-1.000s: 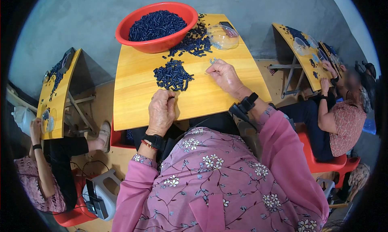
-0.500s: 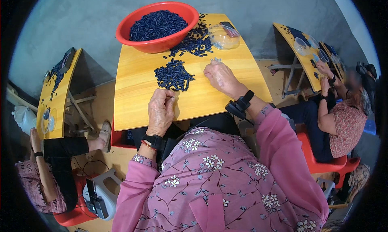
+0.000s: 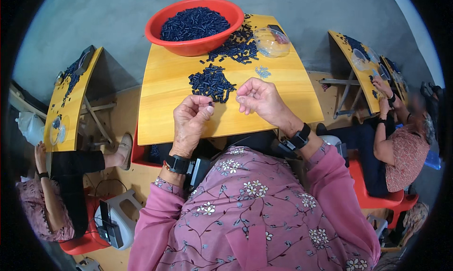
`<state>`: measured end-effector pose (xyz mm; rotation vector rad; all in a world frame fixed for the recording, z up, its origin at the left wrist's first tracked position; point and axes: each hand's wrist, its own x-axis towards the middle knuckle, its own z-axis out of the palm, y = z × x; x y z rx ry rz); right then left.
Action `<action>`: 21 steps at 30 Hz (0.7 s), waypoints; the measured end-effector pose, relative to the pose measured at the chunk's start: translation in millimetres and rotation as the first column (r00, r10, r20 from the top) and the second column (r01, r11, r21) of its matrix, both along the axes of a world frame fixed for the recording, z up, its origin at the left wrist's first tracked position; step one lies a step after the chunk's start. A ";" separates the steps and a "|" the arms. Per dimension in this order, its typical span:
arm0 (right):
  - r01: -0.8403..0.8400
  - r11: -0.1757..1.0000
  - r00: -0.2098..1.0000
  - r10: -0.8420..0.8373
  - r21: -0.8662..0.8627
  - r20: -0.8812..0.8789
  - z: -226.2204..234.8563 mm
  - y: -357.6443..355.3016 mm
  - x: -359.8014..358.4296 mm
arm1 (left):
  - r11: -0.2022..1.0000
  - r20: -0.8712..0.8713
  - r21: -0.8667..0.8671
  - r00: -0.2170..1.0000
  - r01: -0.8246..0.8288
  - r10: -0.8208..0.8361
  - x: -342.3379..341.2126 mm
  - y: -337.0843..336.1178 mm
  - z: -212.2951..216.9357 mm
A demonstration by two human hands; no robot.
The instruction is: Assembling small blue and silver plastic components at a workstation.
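My left hand [image 3: 191,122] is above the near part of the yellow table, thumb and forefinger pinched on a small dark blue tube-shaped piece [image 3: 211,103]. Facing it across a short gap, my right hand [image 3: 263,101] has its thumb and fingertips pressed together. Whatever those fingertips hold is too small to make out. Just beyond my left hand lies a heap of dark blue tube-shaped pieces [image 3: 211,82]. A little pile of tiny pale bluish pieces [image 3: 263,71] sits past my right hand.
A red basin [image 3: 196,46] full of dark blue pieces stands at the far left of the table [image 3: 163,96], with more pieces scattered beside it. A clear plastic bowl [image 3: 272,48] is at the far right. People sit at similar tables on both sides.
My right hand has drawn back from the pale pieces, uncovering them, and come nearer my left hand. The left has turned slightly, its pinched piece now showing. The whole view has shifted a little.
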<state>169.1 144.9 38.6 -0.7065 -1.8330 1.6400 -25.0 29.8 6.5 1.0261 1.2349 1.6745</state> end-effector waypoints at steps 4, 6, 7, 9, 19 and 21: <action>-0.063 0.997 0.992 0.057 -0.044 -0.116 0.6 -8.5 -8.0 | 0.998 0.092 -0.017 0.994 0.064 -0.062 6.0 -2.3 5.3; -0.082 0.995 0.990 0.074 -0.059 -0.118 2.5 -12.7 -9.1 | 0.997 0.117 -0.017 0.991 0.069 -0.067 8.2 -3.8 9.2; -0.103 0.992 0.988 0.093 -0.072 -0.121 4.2 -15.4 -9.9 | 0.998 0.105 -0.012 0.992 0.068 -0.066 8.5 -4.5 10.5; -0.107 0.991 0.988 0.098 -0.078 -0.117 11.7 -21.1 -11.2 | 0.998 0.092 -0.006 0.993 0.068 -0.067 9.5 -5.4 12.4; -0.222 0.948 0.945 0.151 -0.229 -0.291 0.0 -17.4 -13.7 | 0.992 0.179 -0.003 0.977 0.123 -0.120 11.4 -9.5 18.8; -0.226 0.938 0.941 0.140 -0.263 -0.309 1.7 -21.0 -14.8 | 0.991 0.206 0.003 0.969 0.137 -0.134 10.5 -10.8 18.4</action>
